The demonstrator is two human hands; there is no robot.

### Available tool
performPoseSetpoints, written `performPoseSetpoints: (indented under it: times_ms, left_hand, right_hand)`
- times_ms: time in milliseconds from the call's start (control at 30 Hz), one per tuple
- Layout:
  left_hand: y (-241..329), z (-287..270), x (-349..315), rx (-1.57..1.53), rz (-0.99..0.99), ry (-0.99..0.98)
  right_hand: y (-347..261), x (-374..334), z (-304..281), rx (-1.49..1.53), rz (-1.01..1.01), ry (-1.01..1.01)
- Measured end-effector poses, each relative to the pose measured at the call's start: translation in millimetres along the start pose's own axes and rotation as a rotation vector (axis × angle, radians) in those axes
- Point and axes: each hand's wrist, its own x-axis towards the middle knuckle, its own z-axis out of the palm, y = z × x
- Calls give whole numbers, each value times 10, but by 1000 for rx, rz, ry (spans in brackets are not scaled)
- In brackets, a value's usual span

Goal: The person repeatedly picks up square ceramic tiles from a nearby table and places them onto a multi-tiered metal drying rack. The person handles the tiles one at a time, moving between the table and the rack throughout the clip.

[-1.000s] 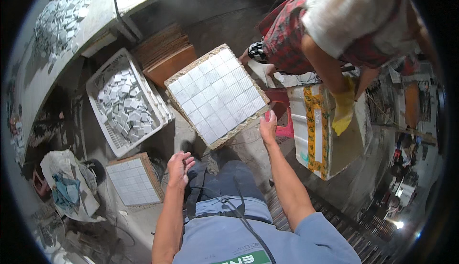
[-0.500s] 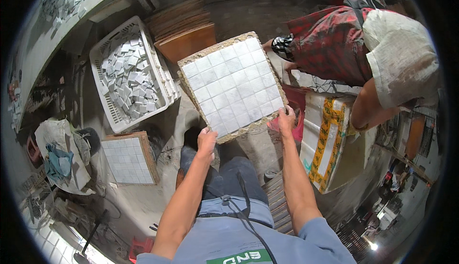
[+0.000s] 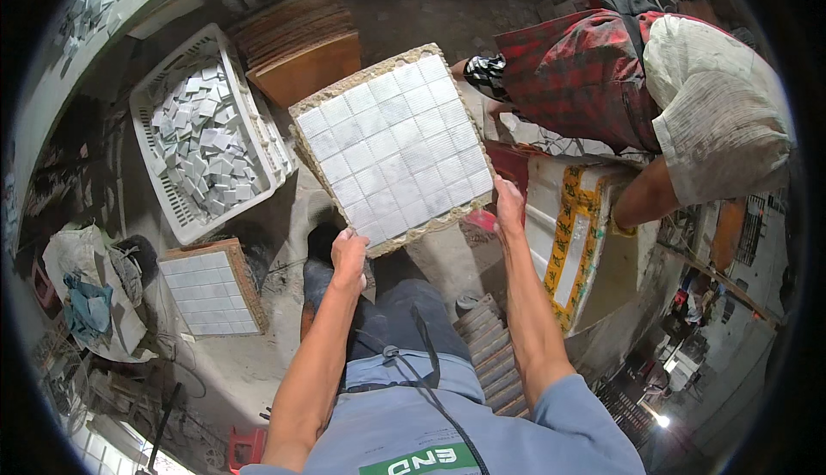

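1. A tiled board (image 3: 396,139), faced with a grid of pale ribbed squares and edged in rough brown, is held in front of the body, above the knees. Whether it is also borne from beneath cannot be told.
2. Its near left corner is gripped by the fingers of the left hand (image 3: 348,256); its right corner is gripped by those of the right hand (image 3: 509,204).
3. The step in hand is judged to be a two-handed hold; for any shift, an even grip at both corners would be called for.
4. Beyond its left side, a white crate (image 3: 247,118) is filled with loose tile pieces (image 3: 206,135), and brown boards (image 3: 305,53) are stacked beside it. Another tiled panel (image 3: 206,294) is seen lower left.
5. To the right, a white foam box (image 3: 542,217) is reached into by a co-worker (image 3: 585,79).
6. Dark characters are printed on the box's yellow tape (image 3: 564,256); white lettering is carried by a green patch (image 3: 422,460) on the blue shirt (image 3: 344,441).
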Motion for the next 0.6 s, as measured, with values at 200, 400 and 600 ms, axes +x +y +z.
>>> performPoseSetpoints:
  times_ms: [200, 400, 600]
  left_hand:
    - [105, 68, -127, -14, -8, 64]
    - [54, 52, -95, 109, 27, 92]
    - [-11, -39, -71, 75, 43, 154]
  right_hand:
    - [-83, 32, -55, 82, 63, -126]
    - [66, 296, -140, 11, 32, -233]
    - [475, 767, -352, -202, -131, -300]
